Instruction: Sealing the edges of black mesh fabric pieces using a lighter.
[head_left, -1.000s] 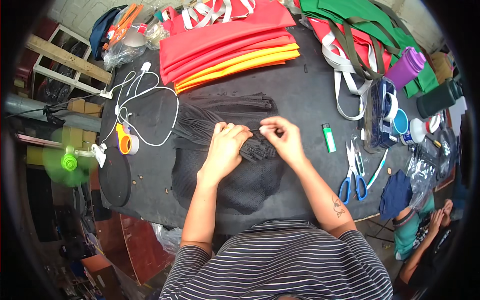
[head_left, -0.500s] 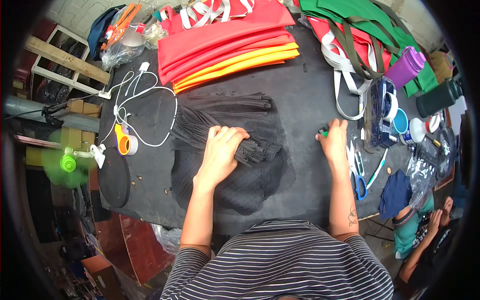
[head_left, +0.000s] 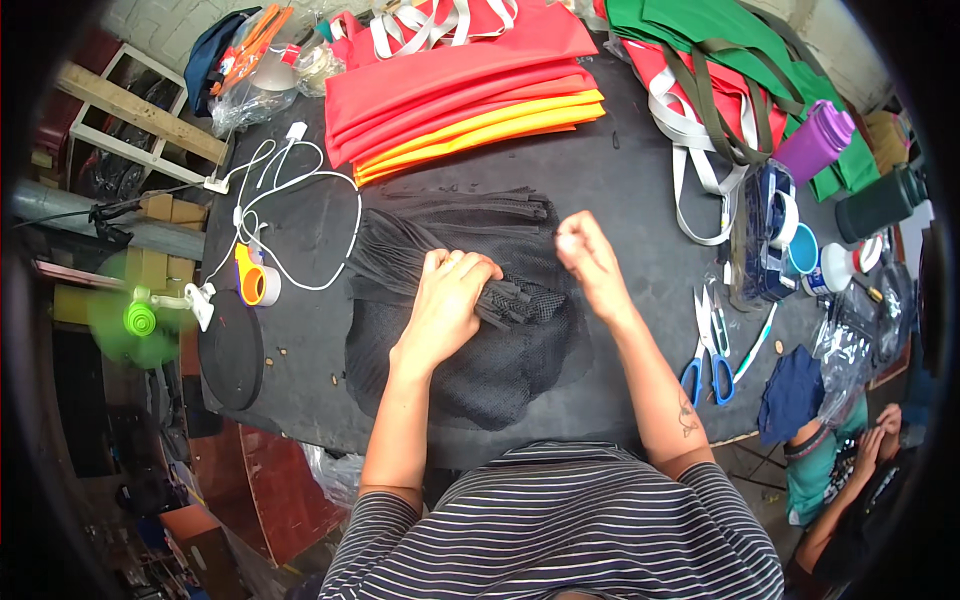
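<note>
My left hand [head_left: 447,300] is closed over a bundle of long, narrow black strips [head_left: 390,245], pressing it onto black mesh fabric [head_left: 460,370]. The bundle's cut ends stick out to the right of my fingers. More black strips [head_left: 500,205] lie just beyond it. My right hand [head_left: 590,258] hovers at the right edge of the mesh, apart from the bundle. Its fingers are curled in and slightly blurred; whatever they hold is hidden. Blue-handled scissors [head_left: 708,350] lie open on the black table [head_left: 640,390], right of my right forearm.
Folded red and yellow bags [head_left: 460,100] are stacked at the back, green bags [head_left: 700,35] at back right. A white cable [head_left: 300,180] and tape roll [head_left: 262,285] lie left, near a spinning green fan [head_left: 140,318]. Bottles, including a purple one [head_left: 815,140], stand right. Another person's hands [head_left: 880,435] show lower right.
My right hand has moved left from beside the scissors to the mesh; the small green and black thing it held no longer shows. My left hand stays on the bundle.
</note>
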